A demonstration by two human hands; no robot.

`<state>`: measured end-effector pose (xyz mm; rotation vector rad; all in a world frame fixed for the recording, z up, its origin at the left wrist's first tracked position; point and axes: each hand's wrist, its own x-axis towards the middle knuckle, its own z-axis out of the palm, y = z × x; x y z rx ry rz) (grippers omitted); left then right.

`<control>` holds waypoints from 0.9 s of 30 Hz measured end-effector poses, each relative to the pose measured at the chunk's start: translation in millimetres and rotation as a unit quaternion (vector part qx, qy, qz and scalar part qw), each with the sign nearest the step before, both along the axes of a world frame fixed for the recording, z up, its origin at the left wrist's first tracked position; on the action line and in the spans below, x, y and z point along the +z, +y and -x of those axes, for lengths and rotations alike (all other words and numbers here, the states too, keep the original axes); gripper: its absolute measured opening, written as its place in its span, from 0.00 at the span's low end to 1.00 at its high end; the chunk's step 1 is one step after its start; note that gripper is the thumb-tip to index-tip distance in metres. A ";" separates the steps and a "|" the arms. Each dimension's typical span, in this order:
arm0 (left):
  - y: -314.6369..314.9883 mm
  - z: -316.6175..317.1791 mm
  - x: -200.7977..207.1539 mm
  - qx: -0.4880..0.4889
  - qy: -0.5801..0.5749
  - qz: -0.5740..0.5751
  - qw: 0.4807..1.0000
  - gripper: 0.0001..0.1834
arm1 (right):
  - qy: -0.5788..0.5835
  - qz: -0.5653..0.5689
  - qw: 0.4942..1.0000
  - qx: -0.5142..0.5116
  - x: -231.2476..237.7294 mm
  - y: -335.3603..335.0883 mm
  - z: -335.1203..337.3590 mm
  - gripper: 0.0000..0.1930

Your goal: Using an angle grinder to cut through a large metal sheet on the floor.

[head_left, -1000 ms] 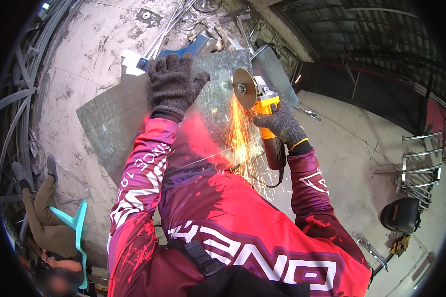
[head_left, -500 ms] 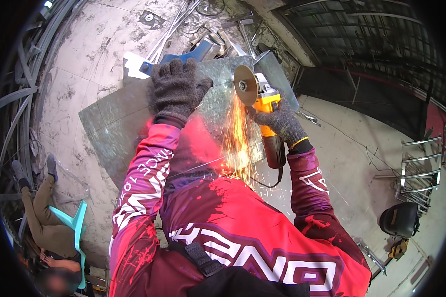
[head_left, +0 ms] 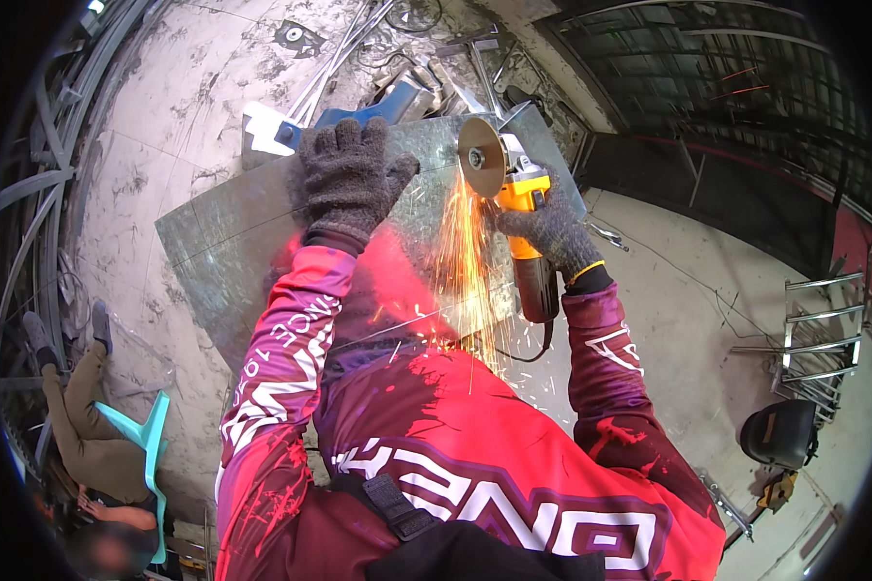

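Note:
My right hand [head_left: 555, 232], in a dark knit glove, is wrapped round a yellow and black angle grinder [head_left: 525, 198]. The grinder's brown cutting disc [head_left: 484, 160] stands edge-on to a shiny grey metal sheet [head_left: 223, 232]. Orange sparks [head_left: 470, 252] stream from the disc toward my body. My left hand [head_left: 347, 184], gloved too, lies flat on the sheet left of the disc, fingers stretched and thumb out. A thin dark line runs across the sheet's left part. The exact contact of disc and sheet is hard to make out.
Beyond the sheet lie a blue metal piece [head_left: 392, 102] and scattered metal scraps. Long metal bars [head_left: 44, 194] line the left side. Another person [head_left: 107, 455] sits on a turquoise chair [head_left: 150, 436] at lower left. A metal rack [head_left: 824, 329] and a black welding mask [head_left: 780, 431] are at right.
The grinder and my right hand have shifted very slightly, with the disc now a little nearer the sheet's far edge. Sparks keep flying. My left hand stays nearly in place.

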<state>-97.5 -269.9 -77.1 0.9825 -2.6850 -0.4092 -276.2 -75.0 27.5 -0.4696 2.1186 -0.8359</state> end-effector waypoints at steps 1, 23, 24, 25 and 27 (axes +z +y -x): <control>-0.2 0.4 1.9 -0.001 -0.002 -0.007 1.000 0.38 | 0.022 -0.027 0.999 0.017 10.9 -9.3 -3.2 0.33; 1.6 0.9 -3.4 0.001 0.031 0.015 0.999 0.36 | 0.019 0.007 0.999 0.029 -12.0 -16.6 21.0 0.36; 1.8 0.9 -2.4 0.001 0.032 0.015 0.999 0.36 | 0.019 0.007 0.999 0.029 -14.9 -16.4 22.3 0.36; 2.3 0.0 -1.6 0.000 0.028 0.003 1.000 0.36 | 0.013 0.009 1.000 0.022 -18.1 -16.7 22.6 0.36; 2.8 -0.3 -0.7 -0.001 0.024 -0.009 1.000 0.36 | 0.006 0.013 1.000 0.015 -18.7 -18.7 23.4 0.36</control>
